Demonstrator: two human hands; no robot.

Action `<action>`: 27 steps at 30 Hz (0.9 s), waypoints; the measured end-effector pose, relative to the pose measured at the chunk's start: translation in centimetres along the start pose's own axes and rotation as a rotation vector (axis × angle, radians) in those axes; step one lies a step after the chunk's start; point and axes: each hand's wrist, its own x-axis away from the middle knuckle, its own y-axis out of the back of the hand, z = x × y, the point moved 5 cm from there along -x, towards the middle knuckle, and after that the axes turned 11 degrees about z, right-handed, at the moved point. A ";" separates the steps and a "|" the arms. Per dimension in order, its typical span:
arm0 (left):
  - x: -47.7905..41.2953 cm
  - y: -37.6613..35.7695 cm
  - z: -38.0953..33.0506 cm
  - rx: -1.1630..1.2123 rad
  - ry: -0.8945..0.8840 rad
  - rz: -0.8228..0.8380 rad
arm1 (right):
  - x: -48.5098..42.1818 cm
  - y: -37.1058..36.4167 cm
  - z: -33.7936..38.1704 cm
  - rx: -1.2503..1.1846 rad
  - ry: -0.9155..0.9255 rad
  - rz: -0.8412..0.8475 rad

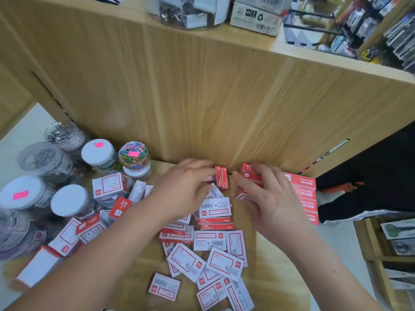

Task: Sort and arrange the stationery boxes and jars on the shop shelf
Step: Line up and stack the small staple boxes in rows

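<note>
While boxes lie scattered across shelf (139,263), jars (69,199) bunched far left: right hand (269,198) gripping red stack (249,176) at back wall; left hand (182,187) pinching two upright red boxes (221,177). Lining-up step; next, close the gap.

I can just make out "24/6" printed on the red edges of two small staple boxes (216,223) lying under my right hand (272,206). Barcodes and a recycling mark sit on the cardboard box (258,19) up top, digits too blurred. Everything else printed on the boxes is unreadable to me.
</note>
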 end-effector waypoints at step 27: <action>2.2 -1.4 -0.5 -0.149 -0.121 0.193 | 2.8 -0.3 3.9 -0.505 -0.209 0.103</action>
